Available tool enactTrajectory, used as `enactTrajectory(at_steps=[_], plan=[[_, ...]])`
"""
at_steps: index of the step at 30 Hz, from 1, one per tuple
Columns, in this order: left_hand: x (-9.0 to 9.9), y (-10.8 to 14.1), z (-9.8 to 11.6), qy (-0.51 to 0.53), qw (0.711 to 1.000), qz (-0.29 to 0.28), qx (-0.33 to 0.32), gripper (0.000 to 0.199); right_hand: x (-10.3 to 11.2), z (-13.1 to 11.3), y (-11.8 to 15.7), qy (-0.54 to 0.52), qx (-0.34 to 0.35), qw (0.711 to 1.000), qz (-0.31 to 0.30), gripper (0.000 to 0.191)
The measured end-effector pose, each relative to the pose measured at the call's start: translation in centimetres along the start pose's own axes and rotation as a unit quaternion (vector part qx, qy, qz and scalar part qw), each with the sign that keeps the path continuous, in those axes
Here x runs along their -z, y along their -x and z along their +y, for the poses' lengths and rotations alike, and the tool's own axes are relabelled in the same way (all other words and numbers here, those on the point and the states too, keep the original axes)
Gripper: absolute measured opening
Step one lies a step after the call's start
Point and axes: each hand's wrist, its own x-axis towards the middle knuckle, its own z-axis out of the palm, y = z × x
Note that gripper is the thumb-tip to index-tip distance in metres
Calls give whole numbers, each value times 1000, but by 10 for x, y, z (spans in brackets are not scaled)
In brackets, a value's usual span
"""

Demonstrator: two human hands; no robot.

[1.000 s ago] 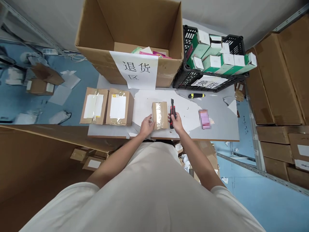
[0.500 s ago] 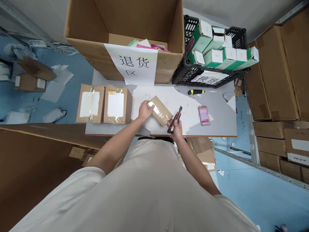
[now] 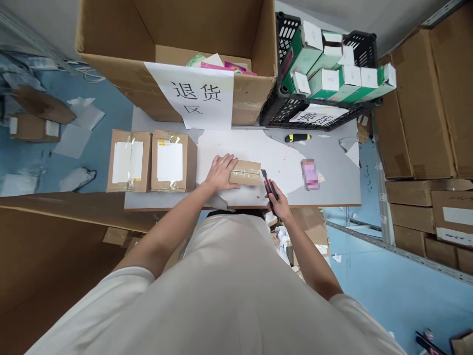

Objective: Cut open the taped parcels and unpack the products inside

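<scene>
The small taped carton point(image 3: 246, 173) lies on the worktable point(image 3: 332, 190), in front of my body, with its clear-taped seam facing up and running lengthwise. My left hand point(image 3: 222, 172) grasps the left end of this carton, fingers over the far edge and thumb along the near edge. My right hand point(image 3: 279, 201) is closed around the red-and-black utility knife point(image 3: 271, 192), at the carton's right end; the blade tip sits just beside that end, and I cannot tell whether it touches. Right of the carton lies a pink item point(image 3: 311, 175), its surface blurred. Beyond the carton, to the right, lies a yellow-and-black tool point(image 3: 297, 138); farther off stands a black crate point(image 3: 273, 117) of green-and-white boxes point(image 3: 327, 84). Left of the carton stand two labelled parcels point(image 3: 170, 162). Directly beyond it stands a large open box point(image 3: 251, 98) bearing a paper sign point(image 3: 207, 111).
</scene>
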Motion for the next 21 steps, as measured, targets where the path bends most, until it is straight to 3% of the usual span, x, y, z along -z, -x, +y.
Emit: enactTrajectory(at_steps=[6, 14, 21], plan=[[-8, 0, 2, -5, 1000, 23, 19, 105, 6, -7, -6, -10, -11, 998, -58, 78], [-20, -2, -6, 16, 998, 58, 17, 103, 37, -10, -29, 52, 2, 988, -148, 74], [-21, -2, -4, 15, 998, 52, 31, 102, 49, -13, -14, 62, -8, 977, -205, 72]])
